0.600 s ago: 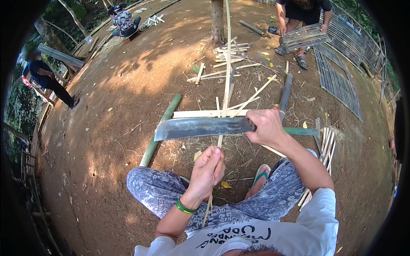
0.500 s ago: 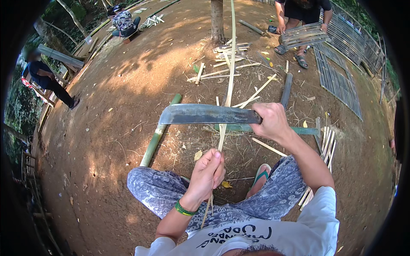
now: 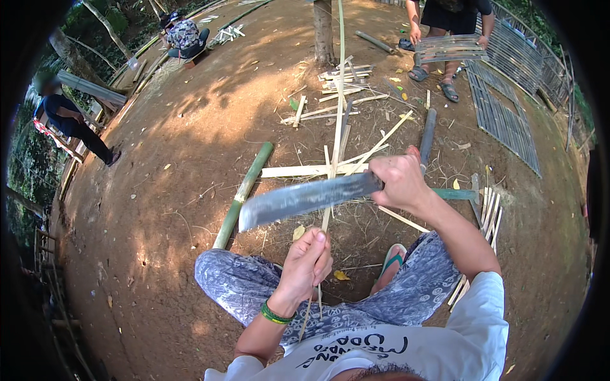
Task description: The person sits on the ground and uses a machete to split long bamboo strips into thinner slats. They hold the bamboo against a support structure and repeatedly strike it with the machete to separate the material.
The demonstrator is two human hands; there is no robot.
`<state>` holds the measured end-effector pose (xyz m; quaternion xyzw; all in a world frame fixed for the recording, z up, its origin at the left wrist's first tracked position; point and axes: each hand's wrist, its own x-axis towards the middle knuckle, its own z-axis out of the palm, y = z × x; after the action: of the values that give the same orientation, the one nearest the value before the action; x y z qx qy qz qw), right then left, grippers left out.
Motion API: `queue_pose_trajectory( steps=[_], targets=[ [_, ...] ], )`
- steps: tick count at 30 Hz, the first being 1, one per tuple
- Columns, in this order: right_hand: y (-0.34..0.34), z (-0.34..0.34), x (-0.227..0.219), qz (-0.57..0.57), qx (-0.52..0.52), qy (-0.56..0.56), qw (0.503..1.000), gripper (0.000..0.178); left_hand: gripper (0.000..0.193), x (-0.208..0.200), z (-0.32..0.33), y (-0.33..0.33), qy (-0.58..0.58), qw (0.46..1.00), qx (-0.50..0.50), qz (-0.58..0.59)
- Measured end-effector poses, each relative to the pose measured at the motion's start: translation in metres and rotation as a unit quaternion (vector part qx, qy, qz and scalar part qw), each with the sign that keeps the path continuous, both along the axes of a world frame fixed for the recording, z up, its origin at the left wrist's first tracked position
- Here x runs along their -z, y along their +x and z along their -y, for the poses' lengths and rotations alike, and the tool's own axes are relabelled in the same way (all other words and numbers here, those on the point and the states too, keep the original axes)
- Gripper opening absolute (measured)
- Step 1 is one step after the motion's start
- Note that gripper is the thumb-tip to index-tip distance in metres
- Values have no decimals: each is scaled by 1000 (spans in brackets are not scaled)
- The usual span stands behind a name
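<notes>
At left, a green pole (image 3: 244, 193) lies on the ground (image 3: 159, 216); right of it a machete (image 3: 305, 198) slants across and over a long pale strip (image 3: 339, 95). The left hand (image 3: 308, 257) pinches that strip between thumb and fingers; the right hand (image 3: 400, 181) wraps tightly around the machete's right end, with a bundle (image 3: 490, 216) of strips farther right.

Left side: We find room over the brown soil (image 3: 146, 241), outward from the green bamboo pole (image 3: 241, 195).
Centre: The machete (image 3: 298, 203) lies across the long strip (image 3: 340, 95) in our view, blocking the straight way forward from the left hand (image 3: 307, 260).
Right side: Our path is tight; the right hand (image 3: 401, 183), the dark pole (image 3: 428, 134) and the bundle of strips (image 3: 488, 216) crowd it.
Near side: We have a narrow gap between the left hand and the sandalled foot (image 3: 389, 267).
Farther ahead: The strip pile (image 3: 343, 77) and the tree trunk (image 3: 323, 35) obstruct us.
</notes>
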<state>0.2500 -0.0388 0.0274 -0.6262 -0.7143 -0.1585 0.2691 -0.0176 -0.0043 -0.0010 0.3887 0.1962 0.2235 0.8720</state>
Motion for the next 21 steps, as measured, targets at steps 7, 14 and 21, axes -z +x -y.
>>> queue_pose_trajectory(
  steps=[7, 14, 21],
  targets=[
    [-6, 1, -2, 14, -23, 14, 1000, 20, 26, 5, 4, -14, -7, 1000, 12, -2],
    [19, -11, -12, -16, 59, 44, 997, 16, 27, 9, 12, -30, -12, 999, 24, -23],
    [48, -18, -25, -100, 97, 15, 990, 16, 27, 18, 22, -52, -2, 998, 42, -38]
  ],
)
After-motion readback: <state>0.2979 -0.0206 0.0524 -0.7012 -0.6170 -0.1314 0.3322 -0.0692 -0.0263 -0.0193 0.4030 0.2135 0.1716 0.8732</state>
